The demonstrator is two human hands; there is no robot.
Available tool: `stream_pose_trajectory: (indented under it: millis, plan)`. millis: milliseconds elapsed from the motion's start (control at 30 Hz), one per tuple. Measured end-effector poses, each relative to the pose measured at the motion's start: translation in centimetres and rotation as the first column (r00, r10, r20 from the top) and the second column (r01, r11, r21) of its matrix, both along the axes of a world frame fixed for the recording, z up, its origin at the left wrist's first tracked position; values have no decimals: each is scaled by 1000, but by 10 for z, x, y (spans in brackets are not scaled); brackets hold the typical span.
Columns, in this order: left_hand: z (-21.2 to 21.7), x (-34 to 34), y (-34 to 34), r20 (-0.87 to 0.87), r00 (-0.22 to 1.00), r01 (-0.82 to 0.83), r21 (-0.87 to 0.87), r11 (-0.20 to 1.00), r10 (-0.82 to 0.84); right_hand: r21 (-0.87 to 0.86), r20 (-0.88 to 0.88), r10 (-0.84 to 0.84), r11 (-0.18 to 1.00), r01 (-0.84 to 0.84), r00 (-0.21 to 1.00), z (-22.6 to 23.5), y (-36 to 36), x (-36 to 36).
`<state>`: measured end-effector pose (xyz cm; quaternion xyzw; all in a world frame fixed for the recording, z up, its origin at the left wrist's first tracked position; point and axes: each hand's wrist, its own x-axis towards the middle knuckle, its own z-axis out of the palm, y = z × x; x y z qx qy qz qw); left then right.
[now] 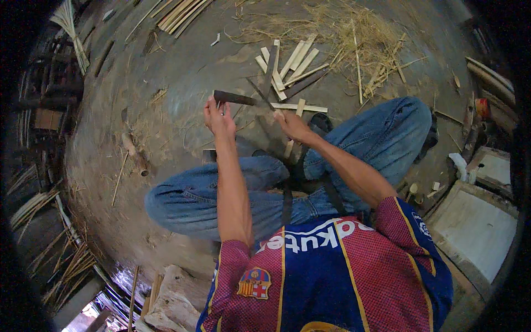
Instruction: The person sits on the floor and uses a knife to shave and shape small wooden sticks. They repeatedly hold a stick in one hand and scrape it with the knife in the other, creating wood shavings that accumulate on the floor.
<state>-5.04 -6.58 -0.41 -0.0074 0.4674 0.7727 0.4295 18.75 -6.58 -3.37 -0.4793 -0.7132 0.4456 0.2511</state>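
Out in front of my bent knees, my left hand (pixel 220 117) is closed on the left end of a short, dark, flat strip (pixel 237 98), which looks like split bamboo or wood. My right hand (pixel 292 126) grips a knife with a narrow dark blade (pixel 259 92); its handle is hidden in the fingers. The blade slants up and left, close to the strip's right end; whether they touch, I cannot tell. Just beyond my right hand, pale split strips (pixel 301 57) lie fanned on the ground with a few dark ones. Another pale strip (pixel 304 107) lies beside that hand.
Tangled straw-coloured shavings (pixel 365 39) spread at the far right. A bundle of long strips (pixel 180 15) lies at the far left. Near my left knee is a short piece of wood (pixel 135 155). Pale-topped boxes (pixel 475 224) stand to my right; stacked sticks (pixel 61 260) line the left side.
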Motion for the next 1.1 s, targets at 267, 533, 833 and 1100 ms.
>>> stream_pose_trajectory:
  millis: [267, 533, 833, 1100]
  plan:
    - [9, 20, -7, -363, 930, 34, -80, 996, -61, -119, -67, 158, 979, -165, 985, 60, -20, -28]
    - [7, 21, -13, -299, 954, 16, -25, 1000, -23, -196, -77, 121, 971, -134, 990, 50, -31, -25]
    - [6, 14, -19, -319, 947, 22, -26, 999, -29, -132, 46, 156, 980, -149, 987, 42, -40, -14]
    - [7, 12, -14, -336, 940, 47, -14, 999, -49, -213, 243, -17, 975, 70, 970, 5, -52, 0]
